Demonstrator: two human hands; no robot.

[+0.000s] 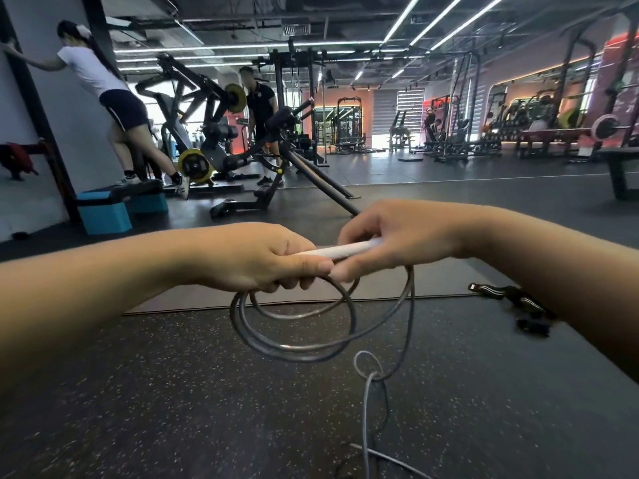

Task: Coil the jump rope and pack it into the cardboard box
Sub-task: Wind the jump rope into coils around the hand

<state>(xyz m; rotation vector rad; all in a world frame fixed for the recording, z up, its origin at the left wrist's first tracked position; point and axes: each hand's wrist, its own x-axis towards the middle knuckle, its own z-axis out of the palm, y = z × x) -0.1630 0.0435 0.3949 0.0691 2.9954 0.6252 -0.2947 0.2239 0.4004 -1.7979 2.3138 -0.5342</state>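
Several loose turns of grey cord (297,326) hang nearest, drooping below the two hands, and beneath them a slack tail (371,409) crosses itself in a small kink and trails down to the speckled gym floor (155,392). That tail lies down and a little to the right of the coil, so I judge the next loop must be drawn up from there toward the bunch. Above the coil, the left hand (252,259) is closed round the gathered loops and the near end of a white handle (340,250), fingers curled under, thumb on top. The right hand (390,236) meets it, fingers pinched shut on the same handle's other end. The handle's long axis runs nearly level, left to right across the body, its right end tipped slightly up and away. The right hand looks nearer the free cord, which leaves by its palm and drops. Beyond the hands lies a dark mat (432,285) with a black strap (511,299) at its right edge. Farther off stand weight machines and two other people. No cardboard box is in sight.
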